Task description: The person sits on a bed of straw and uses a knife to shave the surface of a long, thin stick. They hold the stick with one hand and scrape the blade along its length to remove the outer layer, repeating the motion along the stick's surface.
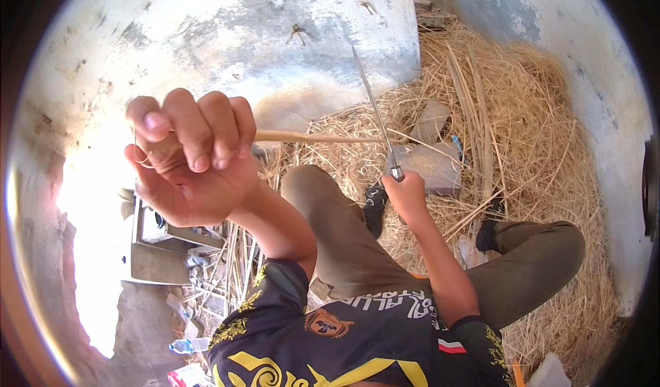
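My left hand (196,156) is raised close in front of me at the left, palm up with the fingers curled. A slender pale wooden stick (316,138) comes out from its little-finger side and runs rightward; the part inside the fist is hidden. A thin curled strand (142,152) shows by the thumb and forefinger. Wrapped around a knife's handle, my right hand (407,193) is lower down, above a block. The knife's long narrow blade (373,101) points up and away, crossing the stick's far end in view; whether they touch I cannot tell.
Dry straw-like shavings (536,146) cover the floor around my bent legs (337,215). A stone-like block (426,167) stands between my feet. Long strips (476,105) lie on the shavings. At left are a wooden box-like frame (161,249) and a plastic bottle (189,346). Worn walls (227,36) surround me.
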The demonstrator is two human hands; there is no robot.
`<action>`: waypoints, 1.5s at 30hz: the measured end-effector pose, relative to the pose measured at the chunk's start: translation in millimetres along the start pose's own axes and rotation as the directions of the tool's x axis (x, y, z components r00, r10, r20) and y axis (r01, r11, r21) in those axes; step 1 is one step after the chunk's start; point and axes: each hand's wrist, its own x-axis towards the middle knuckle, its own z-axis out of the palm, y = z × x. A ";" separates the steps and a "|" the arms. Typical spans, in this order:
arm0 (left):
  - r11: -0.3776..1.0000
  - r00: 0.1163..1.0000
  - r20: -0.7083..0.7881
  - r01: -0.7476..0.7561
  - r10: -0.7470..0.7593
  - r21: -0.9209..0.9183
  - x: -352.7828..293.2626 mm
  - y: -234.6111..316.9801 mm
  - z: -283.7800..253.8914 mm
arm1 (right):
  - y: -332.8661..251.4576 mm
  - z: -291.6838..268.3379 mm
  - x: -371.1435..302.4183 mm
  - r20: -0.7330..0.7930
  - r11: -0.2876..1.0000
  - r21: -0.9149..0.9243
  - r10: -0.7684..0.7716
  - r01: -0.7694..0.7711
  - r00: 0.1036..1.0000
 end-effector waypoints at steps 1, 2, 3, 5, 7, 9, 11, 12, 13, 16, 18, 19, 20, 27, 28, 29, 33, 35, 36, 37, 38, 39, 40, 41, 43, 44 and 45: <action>0.999 1.000 -0.021 0.001 -0.002 -0.052 3.3 4.4 7.4 | -15.4 -6.3 -7.6 0.002 1.000 0.005 -0.008 0.008 1.000; 0.996 0.999 0.041 -0.028 0.032 -0.090 10.7 10.5 15.7 | -34.5 -8.6 -21.1 0.038 0.996 0.088 -0.008 0.005 0.999; 0.998 0.999 0.012 -0.044 0.044 -0.040 9.6 10.7 21.4 | -48.7 -12.6 -31.2 0.059 0.992 0.117 -0.043 0.036 0.997; 0.995 0.997 -0.051 -0.056 0.060 0.084 3.0 15.9 35.7 | -74.2 -11.5 -57.8 0.127 0.979 0.187 -0.109 0.085 0.986; 0.981 0.952 -0.263 -0.116 0.154 0.155 -1.6 13.7 55.6 | -101.8 -4.9 -93.6 0.112 0.961 0.198 -0.219 0.194 0.969; 0.969 0.886 -0.402 -0.176 0.232 0.171 -5.5 17.5 67.1 | -114.4 3.0 -122.2 0.094 0.912 0.219 -0.373 0.346 0.923; 0.963 0.849 -0.465 -0.172 0.252 0.209 -12.0 12.1 69.9 | -114.8 4.6 -131.4 0.047 0.899 0.148 -0.423 0.413 0.905; 0.958 0.822 -0.506 -0.157 0.261 0.239 -14.6 7.8 75.1 | -113.3 4.1 -134.2 0.027 0.890 0.113 -0.447 0.442 0.894; 0.955 0.790 -0.550 -0.146 0.270 0.260 -15.3 3.3 81.8 | -107.5 2.1 -127.1 0.008 0.901 0.083 -0.427 0.425 0.904; 0.923 0.677 -0.665 -0.052 0.314 0.382 -12.9 0.2 102.0 | -89.4 10.4 -97.3 0.016 0.955 0.080 -0.289 0.287 0.957; 0.899 0.596 -0.720 -0.009 0.356 0.437 -9.5 3.6 109.2 | -91.5 6.5 -103.4 -0.001 0.930 0.150 -0.339 0.335 0.941; 0.893 0.590 -0.713 -0.031 0.379 0.449 -7.5 6.8 107.2 | -99.0 6.4 -113.5 -0.001 0.919 0.192 -0.350 0.344 0.937; 0.888 0.578 -0.713 -0.045 0.397 0.458 -7.4 6.0 103.0 | -104.9 7.1 -120.3 -0.008 0.910 0.171 -0.382 0.378 0.924; 0.877 0.537 -0.743 0.012 0.400 0.481 4.8 0.6 102.1 | -102.4 18.5 -115.8 -0.066 0.890 0.065 -0.447 0.451 0.892; 0.885 0.544 -0.743 0.003 0.389 0.466 6.4 -1.9 102.4 | -103.3 15.2 -115.5 -0.080 0.890 0.032 -0.452 0.455 0.888; 0.882 0.554 -0.735 0.002 0.392 0.472 6.0 -4.4 100.4 | -108.0 12.9 -119.3 -0.057 0.901 0.075 -0.425 0.428 0.903; 0.873 0.545 -0.729 -0.009 0.413 0.488 9.6 -14.5 109.8 | -102.5 8.6 -111.9 -0.074 0.903 0.109 -0.411 0.417 0.909; 0.851 0.484 -0.749 0.017 0.453 0.525 16.9 -19.8 120.0 | -100.6 6.7 -106.4 -0.081 0.901 0.078 -0.421 0.427 0.904; 0.864 0.497 -0.744 -0.022 0.446 0.503 14.6 -18.3 113.7 | -101.5 4.9 -106.7 -0.059 0.909 0.079 -0.406 0.410 0.912; 0.858 0.497 -0.741 -0.012 0.450 0.513 17.6 -16.9 112.0 | -106.0 3.2 -109.1 -0.029 0.914 0.081 -0.397 0.398 0.917; 0.855 0.499 -0.741 0.002 0.449 0.519 20.4 -19.0 110.4 | -112.2 -0.6 -114.7 -0.018 0.918 0.120 -0.378 0.377 0.926; 0.851 0.502 -0.740 0.016 0.448 0.525 21.8 -20.2 110.6 | -121.4 -5.7 -122.5 -0.005 0.921 0.159 -0.359 0.355 0.933; 0.852 0.513 -0.734 0.011 0.445 0.524 21.6 -22.6 114.0 | -124.3 -9.8 -125.1 0.002 0.922 0.199 -0.339 0.332 0.941; 0.852 0.524 -0.727 0.006 0.443 0.524 20.9 -24.0 117.9 | -119.2 -8.9 -120.1 -0.041 0.916 0.151 -0.369 0.370 0.929; 0.852 0.535 -0.720 -0.003 0.443 0.523 21.5 -28.2 124.6 | -106.0 -6.5 -104.7 -0.119 0.898 0.049 -0.430 0.438 0.895; 0.853 0.534 -0.720 -0.006 0.444 0.522 22.6 -30.8 127.9 | -100.5 -13.3 -101.0 -0.059 0.937 0.073 -0.338 0.341 0.939; 0.854 0.534 -0.720 -0.011 0.444 0.520 23.2 -33.2 130.4 | -88.7 -13.6 -97.0 -0.030 0.961 0.087 -0.260 0.262 0.965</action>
